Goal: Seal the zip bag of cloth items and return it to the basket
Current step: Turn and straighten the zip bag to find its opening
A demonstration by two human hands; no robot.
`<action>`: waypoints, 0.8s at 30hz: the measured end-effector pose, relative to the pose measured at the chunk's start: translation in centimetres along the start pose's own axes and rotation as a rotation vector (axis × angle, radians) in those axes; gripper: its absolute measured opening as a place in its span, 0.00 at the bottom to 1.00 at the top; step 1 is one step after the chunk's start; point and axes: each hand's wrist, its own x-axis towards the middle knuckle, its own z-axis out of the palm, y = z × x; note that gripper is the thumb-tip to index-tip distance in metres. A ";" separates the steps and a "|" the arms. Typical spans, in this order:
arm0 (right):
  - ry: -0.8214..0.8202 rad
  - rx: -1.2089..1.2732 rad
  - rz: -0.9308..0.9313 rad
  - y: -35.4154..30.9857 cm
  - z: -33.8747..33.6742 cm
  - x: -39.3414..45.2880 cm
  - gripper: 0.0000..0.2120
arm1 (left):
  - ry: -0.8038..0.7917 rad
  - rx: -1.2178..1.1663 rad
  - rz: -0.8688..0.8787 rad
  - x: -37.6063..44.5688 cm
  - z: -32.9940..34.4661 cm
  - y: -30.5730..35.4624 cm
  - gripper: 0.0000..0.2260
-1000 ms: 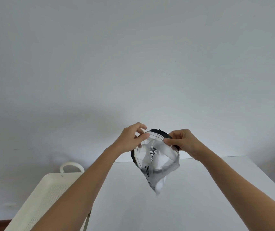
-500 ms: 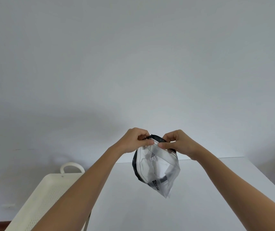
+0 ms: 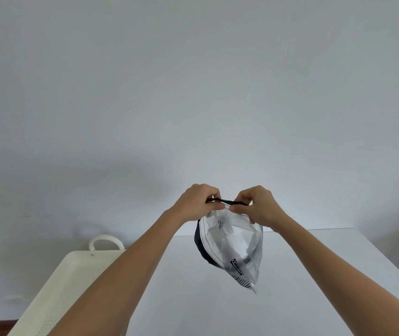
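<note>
Clear plastic zip bag point(image 3: 232, 248) of cloth hung mid-frame as I pinched its top edge with my left hand point(image 3: 197, 204) and right hand point(image 3: 257, 206), pressing the seal shut.

Single head-worn view, facing forward over table point(image 3: 290, 275), wall filling upper frame

A: can't read the tiny black label on the clear plastic zip bag point(image 3: 232, 248), and fingers point(image 3: 214, 207) cover its top corners.

B: yeah, cream perforated basket point(image 3: 72, 282) is cut off bottom-left, forearm hides its right side.
</note>
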 end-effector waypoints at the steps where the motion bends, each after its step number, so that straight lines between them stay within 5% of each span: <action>1: 0.012 0.009 0.002 0.0 0.0 0.0 0.06 | 0.016 -0.006 -0.011 0.0 0.0 0.0 0.06; 9: -0.288 0.445 0.158 1.3 -1.9 -1.1 0.13 | 0.106 -0.143 -0.094 -0.5 -1.5 -1.9 0.07; 12: -0.305 0.456 0.135 1.4 -2.1 -1.1 0.15 | 0.063 -0.007 -0.029 -0.6 -1.6 -2.4 0.05; 18: -0.326 0.411 0.079 1.0 -2.4 -0.6 0.10 | -0.076 -0.255 -0.013 -0.7 -1.1 -1.1 0.04; 24: -0.293 0.278 0.060 0.9 -2.1 -0.4 0.10 | -0.006 -0.238 0.009 -0.5 -0.9 0.0 0.06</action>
